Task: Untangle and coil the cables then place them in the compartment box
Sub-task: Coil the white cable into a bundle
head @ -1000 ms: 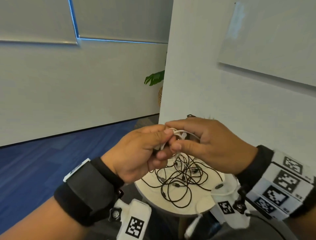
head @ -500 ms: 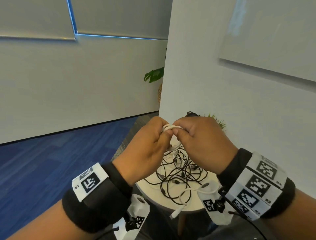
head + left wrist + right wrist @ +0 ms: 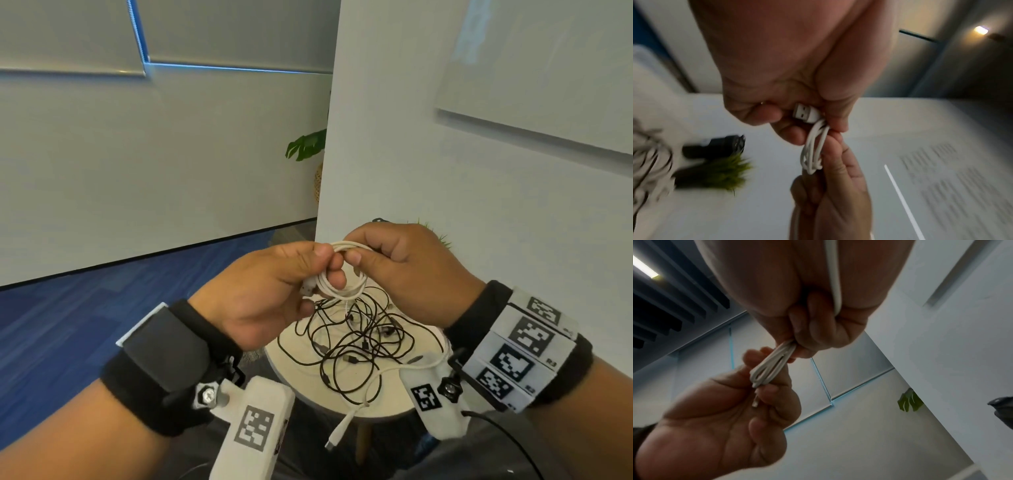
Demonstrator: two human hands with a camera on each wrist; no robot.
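Observation:
A white USB cable (image 3: 337, 286) is wound into a small coil held up between both hands. My left hand (image 3: 274, 291) pinches the coil near its USB plug (image 3: 804, 113), with thumb and fingers curled round the loops (image 3: 813, 151). My right hand (image 3: 404, 270) pinches the top of the same coil (image 3: 770, 365). The cable's loose tail (image 3: 363, 394) runs down past my right wrist and hangs off the table edge. Below the hands, a tangle of black cables (image 3: 356, 342) lies on the round white table (image 3: 284, 359). The compartment box is not in view.
A small green grass plant (image 3: 719, 172) and a dark object (image 3: 715, 146) stand behind the table by the white wall (image 3: 411, 171). Blue carpet (image 3: 85, 325) lies to the left. The table stands on a wooden leg (image 3: 363, 442).
The coil has grown by a loop and now hangs lower between the hands. Both hands have turned slightly, and the white tail has shortened, its end dangling over the table's front edge.

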